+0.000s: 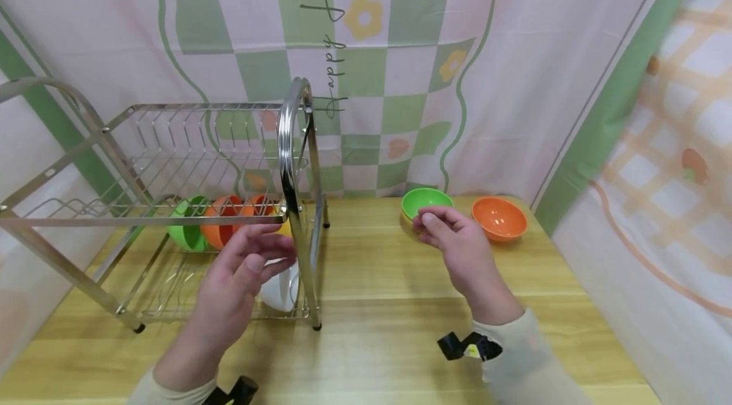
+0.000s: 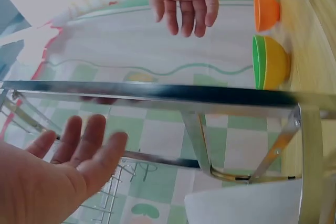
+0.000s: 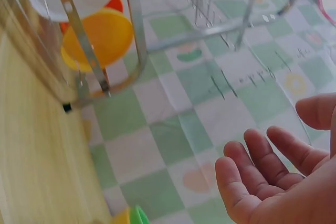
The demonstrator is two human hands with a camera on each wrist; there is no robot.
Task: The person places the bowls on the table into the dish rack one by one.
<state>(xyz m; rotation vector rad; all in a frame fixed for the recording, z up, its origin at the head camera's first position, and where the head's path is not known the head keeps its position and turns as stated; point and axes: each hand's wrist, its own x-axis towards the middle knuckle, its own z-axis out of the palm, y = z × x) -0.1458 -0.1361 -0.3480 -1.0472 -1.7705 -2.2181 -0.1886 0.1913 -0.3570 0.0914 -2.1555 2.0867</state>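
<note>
My left hand (image 1: 234, 284) hovers at the front right of the metal dish rack (image 1: 288, 157), its fingers loosely bent and holding nothing. Just beyond those fingers, a white bowl (image 1: 279, 289) is tipped on its side on the lower tier. Over the table, my right hand (image 1: 457, 252) is also relaxed with nothing in it. Past its fingertips stands a green bowl (image 1: 426, 201), nested in a yellow bowl (image 2: 276, 62). To the right of that pair sits an orange bowl (image 1: 499, 219).
Farther back on the lower tier, a green bowl (image 1: 185, 227), an orange bowl (image 1: 217, 227) and a yellow bowl (image 3: 100, 40) stand on edge in a row. The rack's upper tier (image 1: 194, 151) holds no dishes. A checkered curtain (image 1: 246, 17) hangs behind the wooden table (image 1: 377, 329).
</note>
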